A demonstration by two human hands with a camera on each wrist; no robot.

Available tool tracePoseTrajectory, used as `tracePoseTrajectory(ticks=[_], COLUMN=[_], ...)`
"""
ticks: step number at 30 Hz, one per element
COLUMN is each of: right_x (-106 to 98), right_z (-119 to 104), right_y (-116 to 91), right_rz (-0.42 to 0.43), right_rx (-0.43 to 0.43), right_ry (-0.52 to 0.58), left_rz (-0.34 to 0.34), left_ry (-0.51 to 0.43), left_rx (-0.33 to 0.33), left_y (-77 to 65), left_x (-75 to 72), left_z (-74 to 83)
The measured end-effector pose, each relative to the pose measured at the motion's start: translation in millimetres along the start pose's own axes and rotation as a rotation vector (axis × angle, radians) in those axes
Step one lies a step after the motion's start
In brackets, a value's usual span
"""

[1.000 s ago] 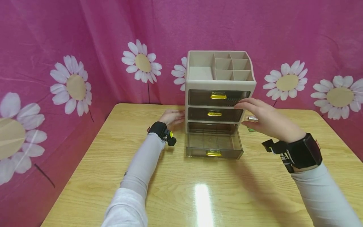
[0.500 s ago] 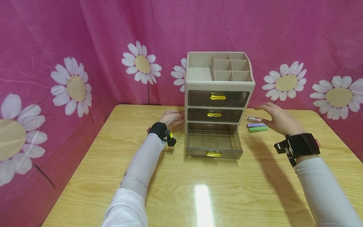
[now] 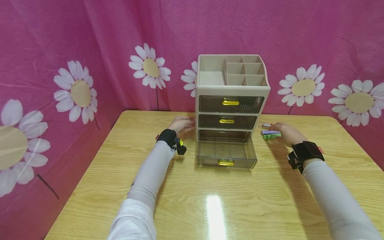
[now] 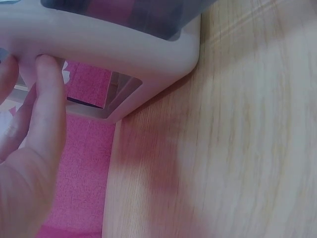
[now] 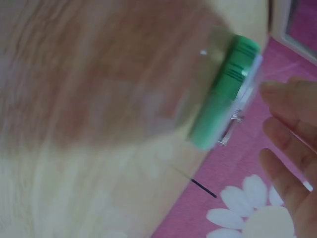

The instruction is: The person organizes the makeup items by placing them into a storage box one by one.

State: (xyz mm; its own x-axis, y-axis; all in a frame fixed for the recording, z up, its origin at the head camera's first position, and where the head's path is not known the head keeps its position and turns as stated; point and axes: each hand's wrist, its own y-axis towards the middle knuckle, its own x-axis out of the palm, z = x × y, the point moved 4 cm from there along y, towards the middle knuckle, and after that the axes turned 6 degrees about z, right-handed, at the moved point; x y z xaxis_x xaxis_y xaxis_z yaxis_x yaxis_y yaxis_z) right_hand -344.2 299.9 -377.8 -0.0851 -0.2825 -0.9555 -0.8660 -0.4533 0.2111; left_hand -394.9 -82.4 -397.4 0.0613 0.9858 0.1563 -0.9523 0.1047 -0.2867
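My left hand (image 3: 181,124) is at the left side of a beige drawer organizer (image 3: 233,89). In the left wrist view its extended fingers (image 4: 51,94) touch the organizer's frame beside an opening in the side. The bottom smoky drawer (image 3: 210,162) is pulled out, with bare dividers inside; the two above are closed. At the organizer's right, my right hand (image 3: 288,134) is low by a green tube (image 3: 269,136), a lilac tube (image 3: 268,132) and a clear-cased lipstick (image 3: 265,125). The right wrist view shows its fingers (image 5: 282,139) spread, close to the green tube (image 5: 223,99).
The organizer's top tray (image 3: 211,77) has one large and several small compartments. A wooden table (image 3: 180,200) lies underneath. Pink cloth (image 3: 240,26) with daisies hangs behind and at both sides.
My right hand has moved from the organizer's right front edge, out to the right, then down to the tubes. The left hand has stayed in place.
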Motion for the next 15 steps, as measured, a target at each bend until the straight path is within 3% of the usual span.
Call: tracePoseTrajectory(ticks=[10, 15], right_x=[17.3, 20.9], right_z=[8.3, 8.3], right_y=[5.0, 8.6], right_rz=[-0.021, -0.016], right_rx=[-0.038, -0.037], right_ry=[0.011, -0.007], left_rz=[-0.03, -0.024], left_ry=[0.011, 0.02], left_rx=[-0.007, -0.021], left_y=[-5.0, -16.2], left_x=[-0.4, 1.9], left_z=[0.3, 7.9])
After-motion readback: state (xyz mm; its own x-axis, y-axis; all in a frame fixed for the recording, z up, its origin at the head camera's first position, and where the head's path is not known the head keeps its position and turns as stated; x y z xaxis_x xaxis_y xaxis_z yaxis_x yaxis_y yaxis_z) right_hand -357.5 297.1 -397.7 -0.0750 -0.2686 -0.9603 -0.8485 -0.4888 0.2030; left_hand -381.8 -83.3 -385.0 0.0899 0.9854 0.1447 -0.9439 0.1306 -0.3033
